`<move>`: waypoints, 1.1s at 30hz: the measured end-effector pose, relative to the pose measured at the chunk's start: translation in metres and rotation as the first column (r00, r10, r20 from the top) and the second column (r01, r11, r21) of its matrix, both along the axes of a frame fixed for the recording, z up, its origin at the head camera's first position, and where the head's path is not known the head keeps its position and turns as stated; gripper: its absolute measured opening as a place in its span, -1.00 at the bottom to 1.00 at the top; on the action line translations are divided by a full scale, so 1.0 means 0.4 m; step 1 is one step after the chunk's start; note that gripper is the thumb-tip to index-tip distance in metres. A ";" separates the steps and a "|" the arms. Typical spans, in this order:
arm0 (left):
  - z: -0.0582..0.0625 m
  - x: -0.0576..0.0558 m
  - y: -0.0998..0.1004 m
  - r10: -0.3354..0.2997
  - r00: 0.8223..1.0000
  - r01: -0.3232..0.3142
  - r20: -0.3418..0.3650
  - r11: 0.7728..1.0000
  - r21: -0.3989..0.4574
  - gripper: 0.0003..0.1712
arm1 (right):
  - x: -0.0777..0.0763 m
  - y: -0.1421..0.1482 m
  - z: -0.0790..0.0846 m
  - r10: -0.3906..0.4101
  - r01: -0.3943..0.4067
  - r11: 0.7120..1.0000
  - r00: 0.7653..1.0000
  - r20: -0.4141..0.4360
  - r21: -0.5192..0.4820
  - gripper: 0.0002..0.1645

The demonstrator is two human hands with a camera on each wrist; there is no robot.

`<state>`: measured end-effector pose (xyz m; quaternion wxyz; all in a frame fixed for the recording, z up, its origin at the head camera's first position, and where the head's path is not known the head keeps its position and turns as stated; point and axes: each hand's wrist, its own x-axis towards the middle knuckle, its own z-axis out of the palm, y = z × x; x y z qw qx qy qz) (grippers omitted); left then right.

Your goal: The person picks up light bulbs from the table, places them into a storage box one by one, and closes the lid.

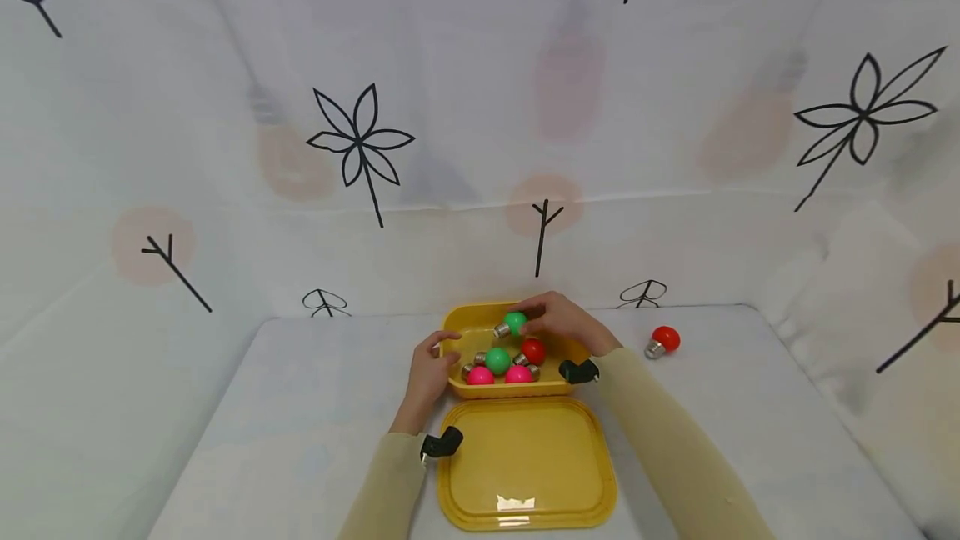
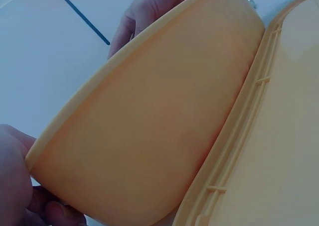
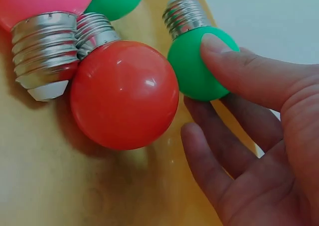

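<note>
My right hand (image 1: pixel 562 319) pinches a green light bulb (image 3: pixel 199 69) by its round end, thumb on one side and fingers on the other. The bulb is over the far part of a yellow plastic box (image 1: pixel 468 317), its metal screw base pointing left. My left hand (image 1: pixel 429 369) grips the box's left rim; in the left wrist view its fingers (image 2: pixel 60 213) curl around the box's corner. Inside the box lie a red bulb (image 1: pixel 533 350), another green bulb (image 1: pixel 497 361) and two pink bulbs, one at the left (image 1: pixel 481 376) and one at the right (image 1: pixel 518 374).
A yellow lid (image 1: pixel 527 461) lies flat on the white table in front of the box. Another red bulb (image 1: pixel 666 338) lies on the table to the right. Behind the table hangs a white cloth (image 1: pixel 465 107) with printed plants.
</note>
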<state>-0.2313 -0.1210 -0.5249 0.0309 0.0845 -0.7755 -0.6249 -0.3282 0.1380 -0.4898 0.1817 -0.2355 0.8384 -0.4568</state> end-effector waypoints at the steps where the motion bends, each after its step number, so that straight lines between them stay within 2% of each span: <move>1: 0.001 0.000 0.002 -0.003 1.000 0.003 0.005 1.000 0.008 -0.68 | 0.001 0.003 -0.001 -0.002 0.002 1.000 1.000 0.005 -0.014 -0.56; 5: 0.000 0.000 0.004 -0.002 1.000 0.002 0.011 1.000 0.014 -0.69 | 0.000 0.008 -0.007 0.010 -0.010 0.999 1.000 0.010 -0.048 -0.55; 13: 0.000 0.004 0.008 -0.009 1.000 0.009 0.022 1.000 0.019 -0.67 | 0.010 0.010 -0.007 0.009 -0.009 0.999 1.000 0.003 -0.035 -0.56; 22: -0.001 0.001 0.005 -0.005 1.000 0.005 0.019 1.000 0.002 -0.68 | 0.010 0.010 -0.008 0.014 -0.015 0.998 1.000 -0.016 -0.063 -0.52; 33: -0.005 -0.001 0.005 0.015 1.000 -0.015 0.016 1.000 -0.024 -0.67 | 0.010 0.002 -0.005 0.004 -0.004 1.000 0.999 -0.042 -0.001 -0.56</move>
